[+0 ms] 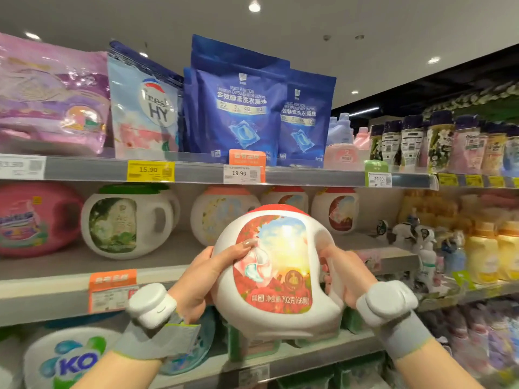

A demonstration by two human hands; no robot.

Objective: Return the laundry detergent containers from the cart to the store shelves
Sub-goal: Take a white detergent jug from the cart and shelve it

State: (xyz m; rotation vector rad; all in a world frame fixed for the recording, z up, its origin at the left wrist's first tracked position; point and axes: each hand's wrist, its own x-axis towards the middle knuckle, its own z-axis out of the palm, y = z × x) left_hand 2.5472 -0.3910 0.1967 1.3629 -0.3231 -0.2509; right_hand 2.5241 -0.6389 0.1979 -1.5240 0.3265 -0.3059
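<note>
Gripping one white plastic detergent jug with a red cap and red floral label (pixel 276 273) at lower centre of the frame, the left hand (pixel 205 279) curls its fingers (pixel 238 249) over the label while the right hand (pixel 344 279) wraps the handle. Behind it, the middle shelf (pixel 70 265) holds four similar white jugs; two dark blue pouches (pixel 238 102) stand above.
</note>
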